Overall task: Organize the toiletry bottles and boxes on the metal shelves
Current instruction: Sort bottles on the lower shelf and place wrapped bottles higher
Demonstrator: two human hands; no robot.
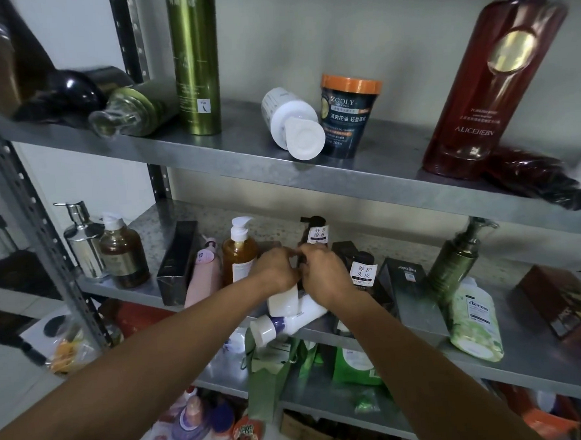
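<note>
My left hand (275, 271) and my right hand (324, 272) meet over the middle shelf (524, 349), fingers curled. Both pinch a small dark item (300, 263) that they mostly hide. It sits right above a white bottle (281, 302); I cannot tell whether it belongs to that bottle. A white tube with a purple band (287, 321) lies on its side at the shelf's front edge below my hands. Behind them stand a dark bottle with a white label (316, 233), an amber pump bottle (238, 252) and a pink bottle (203, 275).
The upper shelf (245, 158) carries a tall green can (195, 60), a tipped white bottle (291, 125), an orange-lidded tub (349, 115) and a tall red bottle (487, 85). Dark boxes (177, 262), a green pump bottle (453, 261) and a pale green pouch (476, 321) crowd the middle shelf.
</note>
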